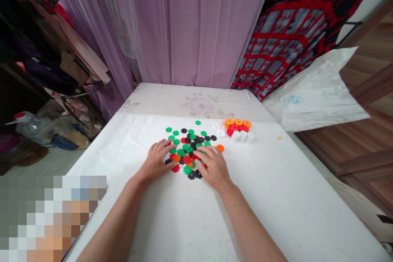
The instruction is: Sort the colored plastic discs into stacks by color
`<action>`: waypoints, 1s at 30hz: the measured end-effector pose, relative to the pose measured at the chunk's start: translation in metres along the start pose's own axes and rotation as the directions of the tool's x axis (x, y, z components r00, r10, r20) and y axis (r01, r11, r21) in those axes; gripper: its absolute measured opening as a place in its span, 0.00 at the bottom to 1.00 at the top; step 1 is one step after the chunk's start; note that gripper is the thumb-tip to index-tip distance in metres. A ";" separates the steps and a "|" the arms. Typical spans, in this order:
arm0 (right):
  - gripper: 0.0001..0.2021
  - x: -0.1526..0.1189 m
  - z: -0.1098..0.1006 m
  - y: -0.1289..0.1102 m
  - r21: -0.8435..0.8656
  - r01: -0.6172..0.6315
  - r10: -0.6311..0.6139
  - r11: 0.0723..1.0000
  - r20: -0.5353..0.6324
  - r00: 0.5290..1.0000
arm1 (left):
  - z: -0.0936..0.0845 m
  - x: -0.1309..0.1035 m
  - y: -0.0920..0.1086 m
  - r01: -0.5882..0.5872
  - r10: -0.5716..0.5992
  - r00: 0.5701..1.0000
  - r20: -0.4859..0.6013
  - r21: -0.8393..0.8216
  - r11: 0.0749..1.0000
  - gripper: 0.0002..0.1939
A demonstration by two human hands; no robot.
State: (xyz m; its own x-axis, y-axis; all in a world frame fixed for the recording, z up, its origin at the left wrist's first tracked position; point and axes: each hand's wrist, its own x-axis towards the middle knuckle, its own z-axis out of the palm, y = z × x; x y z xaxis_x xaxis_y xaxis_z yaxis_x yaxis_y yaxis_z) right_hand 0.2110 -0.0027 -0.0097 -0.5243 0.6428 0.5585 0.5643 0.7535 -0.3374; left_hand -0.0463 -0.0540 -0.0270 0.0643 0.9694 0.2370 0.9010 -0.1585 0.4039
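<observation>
Loose notched plastic discs in green, black, red and orange lie in a spread pile [186,147] on the white table. My left hand [157,159] rests at the pile's left edge, fingers apart, nothing gripped. At the right side of the pile, my right hand [213,165] has its fingers spread over some discs, and its fingertips touch or hover just above them. Stacked discs stand in rows to the right: orange [238,122], red [232,130] and white [242,136]. A single orange disc [220,147] lies just beyond my right hand.
The table [264,196] has a flowered cloth strip [172,98] at its far end. White discs [220,133] lie left of the stacks, a small yellow piece [279,138] near the right edge. A white bag [316,94] hangs at the right; purple curtains [196,28] stand behind.
</observation>
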 end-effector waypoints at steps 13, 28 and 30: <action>0.12 -0.023 0.002 0.002 -0.089 -0.069 0.069 0.994 0.002 0.998 | 0.000 0.001 0.014 -0.042 0.042 0.999 0.023 0.008 0.999 0.15; 0.12 -0.012 0.016 -0.005 -0.150 -0.124 0.122 0.981 -0.024 0.992 | 0.000 0.001 0.034 -0.145 0.145 0.989 0.019 0.026 0.989 0.14; 0.12 -0.011 0.016 -0.007 -0.140 -0.098 0.101 0.985 0.010 0.995 | 0.002 0.001 0.035 -0.126 0.125 0.992 0.014 0.049 0.991 0.14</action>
State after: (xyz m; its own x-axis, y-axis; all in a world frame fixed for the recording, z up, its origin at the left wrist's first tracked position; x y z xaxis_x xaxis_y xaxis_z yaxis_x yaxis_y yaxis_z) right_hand 0.2026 -0.0128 -0.0262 -0.4714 0.7168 0.5138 0.6970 0.6597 -0.2810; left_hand -0.0144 -0.0583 -0.0142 0.1829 0.9444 0.2734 0.9056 -0.2700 0.3270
